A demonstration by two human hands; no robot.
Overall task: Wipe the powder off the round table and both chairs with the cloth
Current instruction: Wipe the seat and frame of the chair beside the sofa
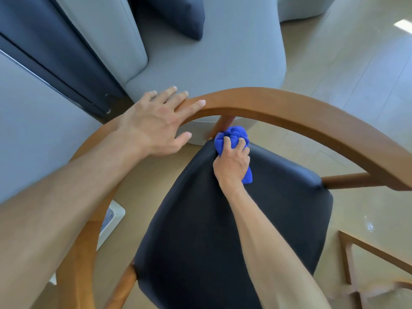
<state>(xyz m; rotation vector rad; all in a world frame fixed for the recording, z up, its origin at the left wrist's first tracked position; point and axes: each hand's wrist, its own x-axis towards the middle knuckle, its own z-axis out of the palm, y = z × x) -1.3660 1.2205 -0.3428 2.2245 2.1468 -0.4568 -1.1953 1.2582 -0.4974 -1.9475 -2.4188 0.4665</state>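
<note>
A wooden chair with a curved backrest rail (289, 108) and a black padded seat (200, 230) fills the view below me. My right hand (231, 163) grips a bunched blue cloth (234, 134) and presses it on the seat's far corner, beside a wooden back post (225, 123). My left hand (156, 123) rests flat on the left part of the rail, fingers straight. No powder shows on the seat. The round table is out of view.
A grey sofa (211, 63) with a dark cushion (178, 14) stands just behind the chair. Dark curtains (55, 52) hang at left. A white box (113, 217) lies on the floor at left. Another wooden frame (356, 248) sits at lower right on the beige floor.
</note>
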